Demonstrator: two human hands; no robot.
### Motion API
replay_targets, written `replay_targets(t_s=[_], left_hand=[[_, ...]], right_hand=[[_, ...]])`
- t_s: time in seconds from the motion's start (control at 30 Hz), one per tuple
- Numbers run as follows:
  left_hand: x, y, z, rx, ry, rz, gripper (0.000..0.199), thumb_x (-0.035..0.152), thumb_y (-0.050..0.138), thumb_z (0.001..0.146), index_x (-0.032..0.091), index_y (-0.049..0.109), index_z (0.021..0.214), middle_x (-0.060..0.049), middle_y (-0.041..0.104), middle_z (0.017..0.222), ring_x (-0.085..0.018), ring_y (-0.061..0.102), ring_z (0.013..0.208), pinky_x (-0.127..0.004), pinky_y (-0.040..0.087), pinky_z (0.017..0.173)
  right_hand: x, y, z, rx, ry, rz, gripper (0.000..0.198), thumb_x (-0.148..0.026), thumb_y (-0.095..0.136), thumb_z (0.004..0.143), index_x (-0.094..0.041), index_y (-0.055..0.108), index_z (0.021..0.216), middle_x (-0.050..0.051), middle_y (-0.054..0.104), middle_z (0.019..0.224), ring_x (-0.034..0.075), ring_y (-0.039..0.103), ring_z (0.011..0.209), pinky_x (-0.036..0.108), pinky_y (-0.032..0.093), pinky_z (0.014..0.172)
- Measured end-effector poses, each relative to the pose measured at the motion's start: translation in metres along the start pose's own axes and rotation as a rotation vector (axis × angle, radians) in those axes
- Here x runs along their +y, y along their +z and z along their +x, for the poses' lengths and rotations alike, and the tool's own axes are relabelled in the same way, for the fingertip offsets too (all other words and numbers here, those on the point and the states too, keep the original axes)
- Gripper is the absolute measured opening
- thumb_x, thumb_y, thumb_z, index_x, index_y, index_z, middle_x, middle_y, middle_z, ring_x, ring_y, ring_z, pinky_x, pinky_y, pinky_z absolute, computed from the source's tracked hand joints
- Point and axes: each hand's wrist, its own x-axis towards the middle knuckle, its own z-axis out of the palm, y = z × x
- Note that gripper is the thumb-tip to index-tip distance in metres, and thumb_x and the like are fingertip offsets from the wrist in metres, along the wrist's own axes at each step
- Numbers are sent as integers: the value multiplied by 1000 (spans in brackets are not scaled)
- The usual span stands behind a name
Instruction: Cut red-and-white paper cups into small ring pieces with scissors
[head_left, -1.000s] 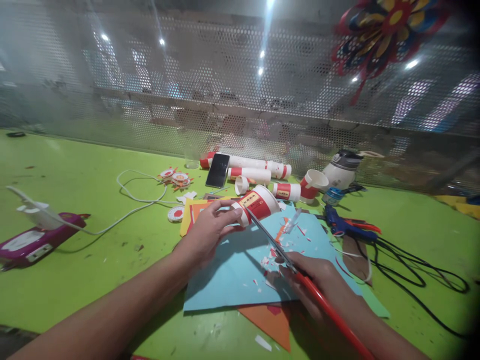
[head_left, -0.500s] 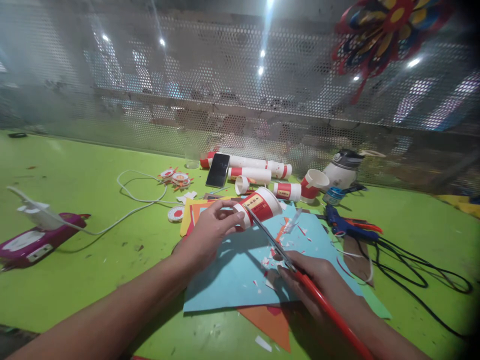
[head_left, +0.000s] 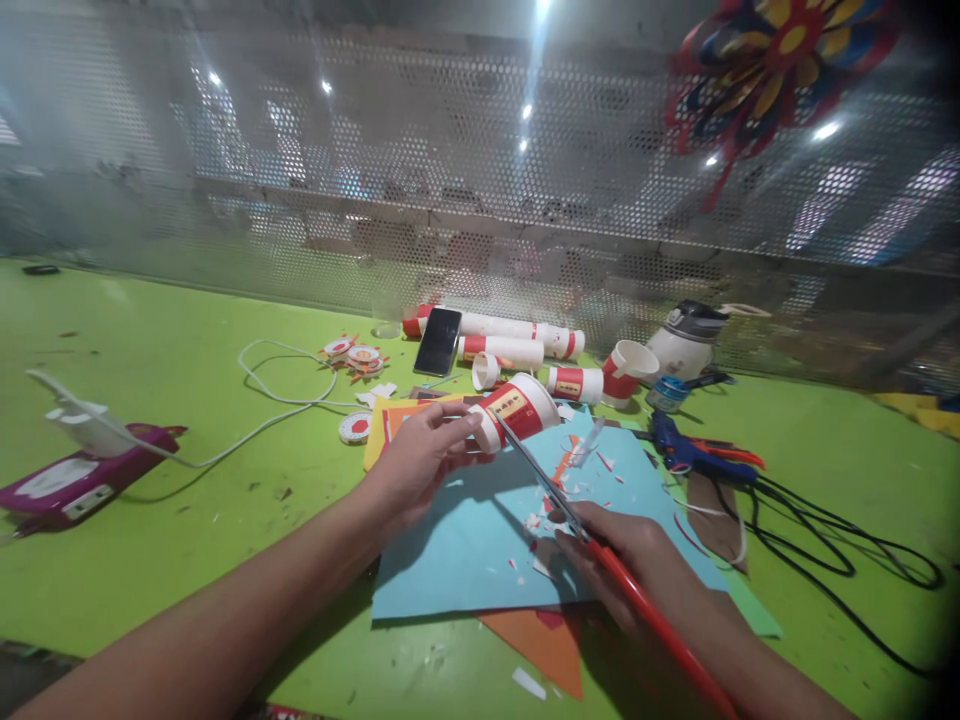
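Tilted on its side, a red and white paper cup [head_left: 521, 408] is gripped at its left end by my left hand [head_left: 427, 445]. My right hand [head_left: 622, 550] is closed around the red-handled scissors [head_left: 630, 590]. Their blades point up and left, with the tips at the cup's side by the printed label. Beneath both hands lies a sheet of light blue paper [head_left: 450, 560], strewn with small white and red paper scraps [head_left: 536, 525]. My right fingers are partly hidden under the scissors.
Behind the cup lie a phone [head_left: 438, 342], stacked cups [head_left: 501, 352] and an upright paper cup [head_left: 628, 372]. A blue glue gun [head_left: 697, 455] with a black cord rests right. Leftward sit a purple power strip [head_left: 82, 485] and a white cable [head_left: 225, 455]. A perforated metal panel [head_left: 450, 200] stands behind.
The cup has turned slightly in my left hand, and its label shows at a slightly different angle. The scissors and my right hand are almost unmoved.
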Motion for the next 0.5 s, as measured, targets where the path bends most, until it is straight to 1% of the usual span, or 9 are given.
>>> replay_targets(t_s=[0.1,0.17,0.3,0.37,0.47,0.5], left_hand=[[0,1,1,32,8,8,24,15,70,73,11,57,93,-9,66,92,-18,67,75,-32,55,72],[-1,1,0,45,10,15,24,15,71,72,12,56,91,-9,66,91,-18,67,76,-32,55,73],[-3,2,-2,33,41,18,26,18,74,69,13,56,88,-8,66,90,-18,67,77,-34,55,76],[-4,2,-2,23,55,22,27,20,74,68,13,57,87,-8,65,92,-19,66,80,-36,54,78],[-3,2,-2,19,80,29,28,21,75,68,13,58,88,-9,64,97,-20,65,83,-40,53,81],[-3,2,-2,17,87,30,28,21,75,68,13,58,89,-9,63,98,-21,65,84,-40,52,82]], right_hand=[[-1,0,1,7,23,22,28,-38,43,92,-19,61,81,3,67,75,17,59,67,25,43,59],[-2,0,1,4,15,50,27,-38,43,92,-20,60,82,3,69,78,17,60,68,24,43,60],[-5,-1,0,-15,50,18,28,-40,44,92,-20,60,83,1,67,71,16,59,63,24,42,57],[-6,-2,-1,-6,78,8,29,-40,43,93,-20,61,82,2,67,71,16,59,65,24,42,58],[-6,-3,-2,9,56,12,28,-38,44,92,-19,63,85,3,69,78,17,60,70,25,43,61],[-5,-3,-2,18,40,3,27,-37,44,91,-19,63,86,3,68,77,17,60,69,25,43,61]])
